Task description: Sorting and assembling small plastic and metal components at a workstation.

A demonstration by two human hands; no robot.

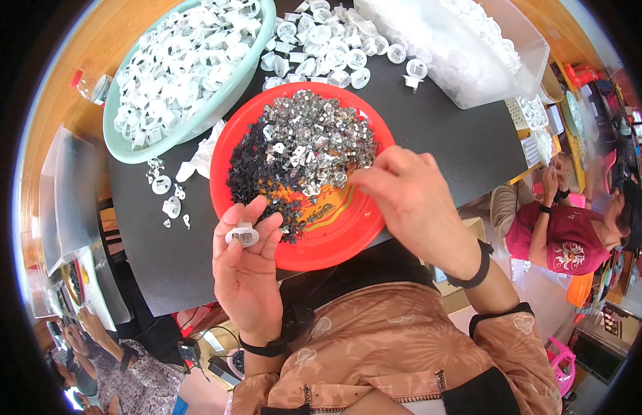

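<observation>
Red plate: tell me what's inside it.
The red plate holds shiny metal clips and small black pieces. The heap hides most of its yellow centre print.

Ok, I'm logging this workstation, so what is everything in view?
red plate: one, red, table centre
metal clips: a heap, silver, on the plate
black pieces: a heap, black, plate's left side
basin: one, pale green, upper left, full of white parts
loose white parts: many, white, top centre
plastic bag: one, clear, upper right
table: one, black
left hand: holds a white part
right hand: fingertips at the clips
</observation>
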